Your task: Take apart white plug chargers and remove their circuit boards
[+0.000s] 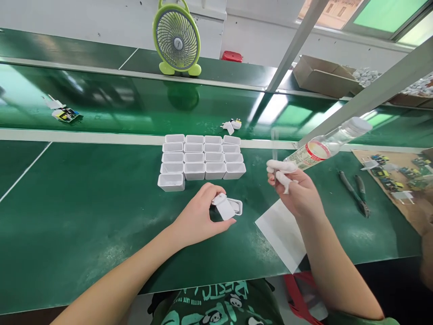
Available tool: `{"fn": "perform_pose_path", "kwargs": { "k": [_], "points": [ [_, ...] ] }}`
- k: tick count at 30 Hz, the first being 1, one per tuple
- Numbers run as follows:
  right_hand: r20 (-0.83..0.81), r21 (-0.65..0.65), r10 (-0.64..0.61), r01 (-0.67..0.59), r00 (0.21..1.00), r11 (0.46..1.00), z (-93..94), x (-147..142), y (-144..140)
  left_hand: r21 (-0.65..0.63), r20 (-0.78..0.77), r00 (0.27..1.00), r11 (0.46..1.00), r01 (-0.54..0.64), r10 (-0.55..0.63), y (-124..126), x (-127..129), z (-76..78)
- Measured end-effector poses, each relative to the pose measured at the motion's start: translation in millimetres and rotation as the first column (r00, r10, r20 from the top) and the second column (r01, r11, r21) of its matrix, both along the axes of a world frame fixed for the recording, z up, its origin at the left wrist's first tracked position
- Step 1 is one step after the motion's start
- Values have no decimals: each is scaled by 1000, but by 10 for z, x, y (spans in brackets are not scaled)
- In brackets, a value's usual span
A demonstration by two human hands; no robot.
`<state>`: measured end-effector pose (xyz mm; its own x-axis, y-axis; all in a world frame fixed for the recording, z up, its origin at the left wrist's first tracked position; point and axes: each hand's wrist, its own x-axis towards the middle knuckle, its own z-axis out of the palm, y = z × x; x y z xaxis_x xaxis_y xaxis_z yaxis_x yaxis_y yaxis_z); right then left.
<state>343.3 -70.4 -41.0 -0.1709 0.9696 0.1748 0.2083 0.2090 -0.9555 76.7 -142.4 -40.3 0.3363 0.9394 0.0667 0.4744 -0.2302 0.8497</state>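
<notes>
My left hand (199, 210) is closed around a white plastic housing (225, 206), which has a flat square piece and an open frame at its right end. Raised on the right, my right hand (297, 192) wears white finger covers and pinches a thin, see-through stick (275, 149), whose exact kind I cannot make out. Close behind that hand is a clear bottle (311, 151) with a white cap and a red-edged label. Beyond my left hand, several white open-topped plastic cases (195, 170) stand in tight rows on the green bench (101, 216).
White paper (282, 234) lies below my right hand. Cutting pliers (355, 194) and cardboard (411, 212) with small circuit boards are at right. A raised ledge holds white plug parts (231, 125) and a circuit board (66, 114). Behind stand a green fan (177, 40) and a carton (324, 79).
</notes>
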Motion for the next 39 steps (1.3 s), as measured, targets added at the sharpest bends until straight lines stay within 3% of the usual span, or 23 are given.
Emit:
{"fn": "perform_pose_path", "kwargs": {
  "k": [2,3,7,11,16,24,32,39],
  "points": [
    [-286,-87,23,-50,958,995,86,9,-34,-2,-1,1000,1000,-16,16,0,7,2],
    [-354,-107,41,-84,934,991,114,0,-57,1,2,1000,1000,-27,27,-2,10,-3],
    [-415,-170,67,-150,907,974,140,-92,-168,31,-15,996,996,-87,88,-17,26,-44],
    [-480,-249,-13,-122,877,961,123,-218,-229,46,-35,986,986,-163,165,-40,54,-67],
    [-594,-227,-93,-56,799,972,154,-275,-229,21,-33,975,976,-218,219,-57,84,-69],
    [-358,-5,34,-39,933,999,65,-227,-292,16,-14,975,975,-221,221,-54,84,-77],
    [-316,51,91,-79,944,996,-59,-187,-350,32,8,973,972,-232,232,-45,82,-91],
    [-333,73,78,-57,940,996,-36,-220,-368,21,2,976,975,-219,219,-46,77,-93]
  ]
}}
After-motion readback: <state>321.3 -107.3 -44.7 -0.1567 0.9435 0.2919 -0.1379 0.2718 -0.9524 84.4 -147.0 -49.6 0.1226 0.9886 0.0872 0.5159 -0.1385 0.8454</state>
